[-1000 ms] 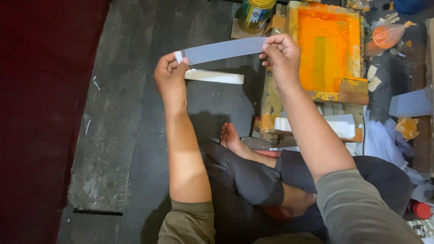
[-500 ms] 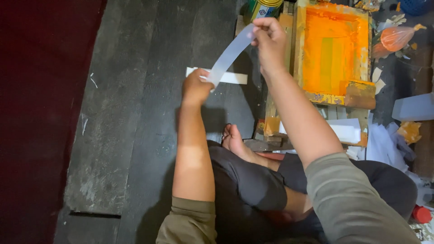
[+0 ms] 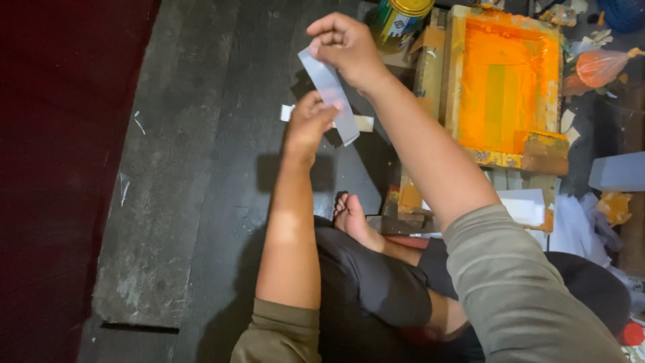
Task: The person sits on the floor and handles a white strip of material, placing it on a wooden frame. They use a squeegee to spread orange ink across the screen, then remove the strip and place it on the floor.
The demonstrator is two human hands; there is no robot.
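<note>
I sit cross-legged on a dark wooden floor. My right hand [image 3: 346,47] pinches the top end of a long pale grey strip [image 3: 330,97], which hangs steeply down to the right. My left hand [image 3: 309,124] is raised beside the strip, with its fingers touching the strip's middle from the left. A second white strip [image 3: 363,122] lies flat on the floor behind both hands, mostly hidden by them.
An orange-stained wooden printing frame [image 3: 507,81] lies to the right, with a yellow-lidded can [image 3: 400,20] at the top. White blocks [image 3: 527,205], paper scraps and an orange plastic bag [image 3: 598,67] crowd the right side. A dark red surface [image 3: 60,168] fills the left.
The strip went from level, stretched between both hands, to hanging steeply. My right hand lifted its end while my left hand slid in close to the strip's middle.
</note>
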